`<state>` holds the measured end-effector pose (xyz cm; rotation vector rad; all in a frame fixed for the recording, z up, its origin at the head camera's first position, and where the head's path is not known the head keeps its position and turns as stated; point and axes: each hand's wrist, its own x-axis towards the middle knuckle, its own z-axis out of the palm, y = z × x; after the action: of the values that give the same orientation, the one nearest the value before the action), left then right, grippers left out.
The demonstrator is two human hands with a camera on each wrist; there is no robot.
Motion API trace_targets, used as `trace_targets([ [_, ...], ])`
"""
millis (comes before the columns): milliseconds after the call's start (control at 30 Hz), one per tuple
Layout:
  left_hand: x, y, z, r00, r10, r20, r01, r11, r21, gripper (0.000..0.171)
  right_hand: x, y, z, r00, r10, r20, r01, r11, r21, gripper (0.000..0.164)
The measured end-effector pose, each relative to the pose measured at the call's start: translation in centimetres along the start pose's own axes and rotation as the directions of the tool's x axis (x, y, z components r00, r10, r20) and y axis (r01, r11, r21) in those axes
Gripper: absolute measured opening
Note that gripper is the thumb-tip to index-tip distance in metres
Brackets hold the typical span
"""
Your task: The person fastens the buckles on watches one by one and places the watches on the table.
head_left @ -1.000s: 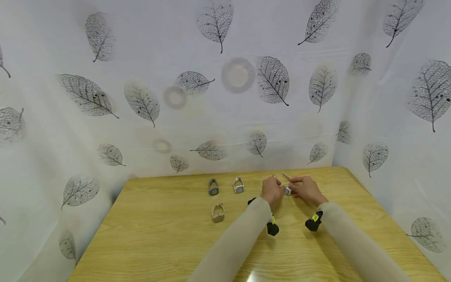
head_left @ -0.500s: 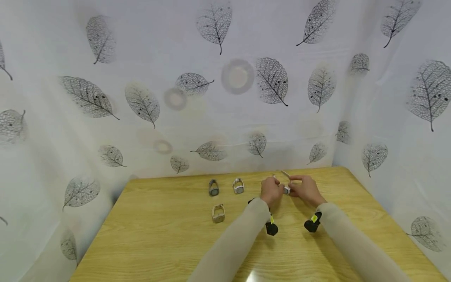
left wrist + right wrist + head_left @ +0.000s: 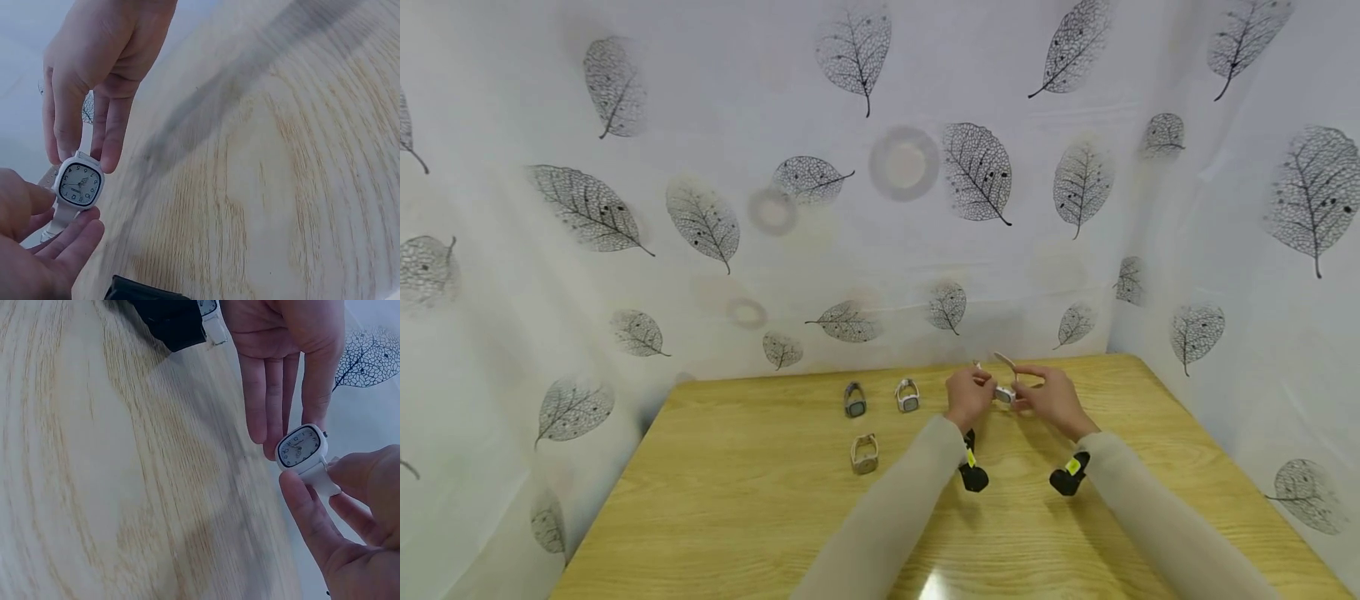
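A white wristwatch [image 3: 1004, 395] with a rounded-square dial is held between both hands at the right of the table, its strap unfastened and one strap end sticking up. The left hand [image 3: 970, 396] pinches the strap on one side of the case; the left wrist view shows its thumb and fingers on the white strap [image 3: 64, 214]. From the other side, the right hand [image 3: 1051, 402] grips the strap close to the case, fingertips right at its edge. In the right wrist view the dial [image 3: 300, 447] faces the camera.
To the left on the wooden table [image 3: 737, 500] stand a dark grey watch [image 3: 855, 407], another white watch [image 3: 909, 402] and a beige watch [image 3: 865, 462]. A leaf-patterned curtain [image 3: 737, 100] rises behind the table. Black wrist cameras [image 3: 974, 478] are worn on both wrists.
The watch and both hands have risen slightly toward the back, and the left hand has shifted left. More of the watch case now shows between the hands. The other watches stay put.
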<state>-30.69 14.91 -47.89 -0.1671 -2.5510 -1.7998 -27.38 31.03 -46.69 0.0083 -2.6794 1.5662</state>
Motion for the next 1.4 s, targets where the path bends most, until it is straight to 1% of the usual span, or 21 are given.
trace_targets([
  [133, 0.0, 0.3, -0.2, 0.999, -0.023, -0.026, 0.019, 0.991, -0.132, 0.004, -0.1, -0.2, 0.0, 1.000, -0.010, -0.005, 0.010, 0.999, 0.033, 0.050],
  [233, 0.0, 0.4, -0.3, 0.999, -0.031, -0.038, 0.023, 0.980, -0.198, 0.004, -0.1, -0.2, 0.1, 1.000, -0.018, -0.015, 0.018, 0.998, 0.056, 0.050],
  [467, 0.0, 0.3, -0.5, 0.999, -0.026, -0.047, 0.012, 0.963, -0.270, 0.004, -0.1, -0.2, 0.2, 0.999, -0.043, -0.029, 0.045, 0.995, 0.087, 0.050],
  [700, -0.2, 0.5, -1.2, 0.999, -0.033, -0.038, 0.019, 0.948, -0.317, 0.007, -0.2, -0.5, 0.3, 0.997, -0.058, -0.053, 0.061, 0.997, 0.055, 0.049],
  [900, -0.6, 0.8, -2.4, 1.000, 0.018, -0.016, -0.022, 0.939, -0.342, 0.004, -0.5, -1.1, 0.3, 0.995, -0.079, -0.064, 0.087, 0.989, 0.118, 0.049],
  [1067, -1.1, 0.6, -3.7, 0.998, 0.069, 0.015, -0.059, 0.938, -0.341, 0.006, -1.0, -1.7, 0.6, 0.993, -0.109, -0.047, 0.115, 0.983, 0.144, 0.050],
  [1200, -1.6, 0.3, -4.9, 0.993, 0.108, 0.041, -0.087, 0.933, -0.350, 0.008, -1.5, -2.4, 1.0, 0.990, -0.138, -0.032, 0.141, 0.975, 0.173, 0.051],
  [1400, -2.4, 0.0, -6.6, 0.986, 0.157, 0.057, -0.123, 0.914, -0.386, 0.010, -1.9, -3.4, 1.9, 0.981, -0.190, -0.038, 0.193, 0.957, 0.215, 0.048],
])
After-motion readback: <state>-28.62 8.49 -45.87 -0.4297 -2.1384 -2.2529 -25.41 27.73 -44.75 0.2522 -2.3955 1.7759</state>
